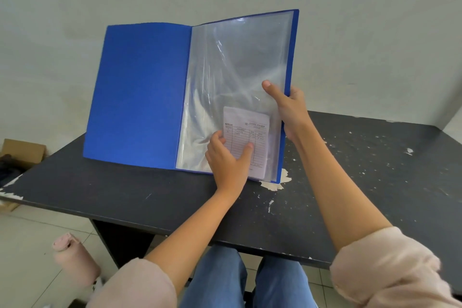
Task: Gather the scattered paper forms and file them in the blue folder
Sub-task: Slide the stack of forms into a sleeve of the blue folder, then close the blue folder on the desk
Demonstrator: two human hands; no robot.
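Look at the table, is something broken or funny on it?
Yes. The black table is damaged: its dark surface has chipped away in pale patches, the biggest just below the blue folder's lower right corner, with small flecks scattered to the right. The paper form sits low in the clear sleeve, not centred.

The left hand (228,161) covers the lower left corner of the paper form (247,141), whose handwriting is too small to read. The right hand (287,107) has its fingers hidden behind the blue folder (140,92). At the left frame edge, a cardboard box (21,151) is cut off.
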